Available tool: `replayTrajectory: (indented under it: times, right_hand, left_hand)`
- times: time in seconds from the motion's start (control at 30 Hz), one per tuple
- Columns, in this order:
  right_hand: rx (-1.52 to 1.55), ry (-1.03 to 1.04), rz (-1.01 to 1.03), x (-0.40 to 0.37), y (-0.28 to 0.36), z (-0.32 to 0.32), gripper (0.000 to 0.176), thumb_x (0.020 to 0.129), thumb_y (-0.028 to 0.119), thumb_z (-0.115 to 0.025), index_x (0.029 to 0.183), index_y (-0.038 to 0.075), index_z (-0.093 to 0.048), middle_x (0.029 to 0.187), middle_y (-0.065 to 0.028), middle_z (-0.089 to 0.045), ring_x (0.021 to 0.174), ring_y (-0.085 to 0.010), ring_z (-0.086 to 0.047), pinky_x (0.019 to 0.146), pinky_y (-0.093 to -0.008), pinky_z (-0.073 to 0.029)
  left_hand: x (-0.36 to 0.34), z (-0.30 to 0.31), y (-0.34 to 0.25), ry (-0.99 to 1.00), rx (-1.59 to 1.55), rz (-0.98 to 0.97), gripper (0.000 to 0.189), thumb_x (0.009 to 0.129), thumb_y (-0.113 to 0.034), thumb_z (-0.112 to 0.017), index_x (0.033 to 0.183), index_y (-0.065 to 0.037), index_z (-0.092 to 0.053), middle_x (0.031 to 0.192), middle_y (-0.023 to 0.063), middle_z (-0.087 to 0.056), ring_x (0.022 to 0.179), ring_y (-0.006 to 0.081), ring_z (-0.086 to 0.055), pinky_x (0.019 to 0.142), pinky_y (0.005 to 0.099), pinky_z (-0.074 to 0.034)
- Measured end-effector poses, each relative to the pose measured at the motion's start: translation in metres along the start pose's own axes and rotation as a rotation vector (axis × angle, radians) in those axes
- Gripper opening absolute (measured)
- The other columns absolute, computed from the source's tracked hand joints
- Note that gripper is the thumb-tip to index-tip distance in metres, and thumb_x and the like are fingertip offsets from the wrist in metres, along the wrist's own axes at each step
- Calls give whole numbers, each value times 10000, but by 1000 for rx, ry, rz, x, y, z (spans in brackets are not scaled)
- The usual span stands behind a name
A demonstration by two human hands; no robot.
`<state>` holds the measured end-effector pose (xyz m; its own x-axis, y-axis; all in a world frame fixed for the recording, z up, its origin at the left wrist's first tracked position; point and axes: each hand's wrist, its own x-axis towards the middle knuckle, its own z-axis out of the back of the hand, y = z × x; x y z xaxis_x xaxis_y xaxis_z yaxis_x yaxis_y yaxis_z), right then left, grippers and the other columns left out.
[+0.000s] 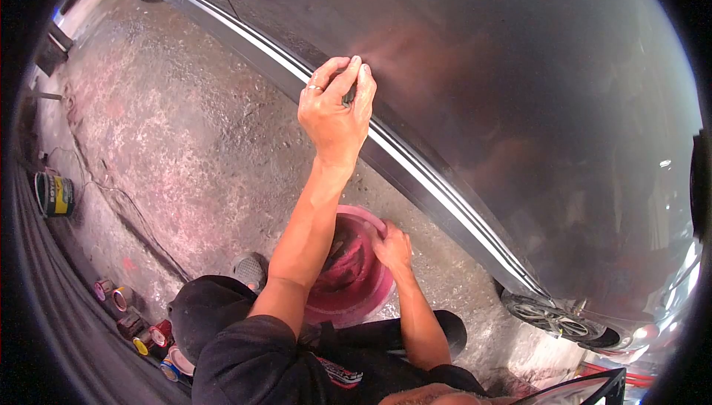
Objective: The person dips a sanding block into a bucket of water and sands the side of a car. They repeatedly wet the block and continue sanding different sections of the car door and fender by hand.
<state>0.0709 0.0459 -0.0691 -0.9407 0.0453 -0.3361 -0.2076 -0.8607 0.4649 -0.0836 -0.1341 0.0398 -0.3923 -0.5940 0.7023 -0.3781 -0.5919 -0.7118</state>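
Note:
My left hand (pixel 335 112), with a ring on one finger, is raised to the dark grey car door (pixel 460 71). Its fingers are bent and drawn together near the panel, just above a white-and-black trim strip (pixel 415 160). Something dark shows between them, too small to make out. Lower down, my right hand (pixel 391 246) grips the rim of a pink bucket (pixel 348 308) standing on the floor between my knees. Inside the bucket is a reddish, wet-looking content, partly hidden by my left forearm.
Wet, stained concrete floor (pixel 185 123) runs along the car. A wheel (pixel 552 318) is at lower right. Several paint tins (pixel 159 332) and tape-like rolls (pixel 122 299) line a dark curtain (pixel 44 271) at left, near a green-and-yellow labelled bucket (pixel 54 194). A cable (pixel 137 216) crosses the floor.

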Motion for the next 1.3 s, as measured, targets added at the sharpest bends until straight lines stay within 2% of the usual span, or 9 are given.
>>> replayTrajectory:
  times: [0.47, 0.57, 0.63, 0.77, 0.8, 0.93, 1.0, 1.3]
  right_hand:
    - [18, -18, 0, 3, -6, -5, 451, 864, 490, -601, 1055, 87, -671, 935, -244, -670, 932, -449, -629, 795, -486, -499]
    - [-2, -20, 24, 3, -8, -6, 439, 864, 485, -601, 1036, 87, -667, 930, -240, -669, 924, -453, -624, 787, -491, -496]
    - [14, -46, 102, 3, -8, -5, 430, 861, 483, -602, 1006, 82, -658, 920, -237, -666, 917, -456, -617, 775, -498, -489]
    - [-6, -119, 108, 11, -33, -28, 429, 857, 484, -604, 974, 74, -651, 910, -238, -662, 909, -458, -612, 765, -500, -485]
    - [-15, -108, 92, 11, -33, -27, 431, 857, 488, -603, 972, 76, -653, 909, -237, -663, 909, -458, -613, 765, -500, -486]
    - [-1, -87, 46, 11, -29, -23, 441, 859, 504, -598, 973, 82, -660, 908, -235, -664, 909, -454, -619, 766, -494, -487]
    - [-8, -74, 26, 8, -24, -20, 444, 860, 508, -597, 978, 85, -662, 909, -236, -664, 911, -453, -621, 768, -492, -487]
    - [6, -39, 26, 4, -8, -6, 449, 860, 511, -594, 994, 88, -666, 916, -248, -662, 910, -460, -620, 762, -494, -489]
  left_hand:
    - [0, -2, 2, -24, -42, 21, 191, 764, -62, -768, 951, -34, -741, 903, 93, -708, 832, 185, -676, 748, 293, -521]
    - [3, 0, 12, -44, -27, 54, 171, 784, -78, -756, 948, -33, -741, 936, 103, -716, 854, 177, -684, 747, 290, -523]
    - [6, 1, 24, -130, -73, 204, 146, 815, -97, -734, 945, -31, -740, 964, 108, -720, 872, 167, -687, 753, 285, -525]
    - [15, 6, 16, -24, -43, 202, 160, 840, -138, -724, 964, -39, -741, 974, 105, -721, 860, 163, -687, 738, 278, -528]
    - [13, 3, 20, -50, 26, 122, 177, 840, -152, -726, 981, -46, -741, 981, 108, -717, 848, 184, -692, 731, 289, -528]
    - [11, 4, 19, -15, 100, 111, 181, 833, -152, -729, 986, -56, -740, 981, 110, -711, 847, 217, -693, 750, 307, -528]
    - [10, 4, 20, -10, 155, 34, 182, 830, -166, -730, 984, -70, -739, 976, 95, -708, 843, 233, -688, 749, 323, -522]
    - [12, 4, 19, -7, 221, -37, 153, 824, -160, -718, 950, -76, -740, 970, 68, -710, 822, 234, -685, 734, 336, -518]
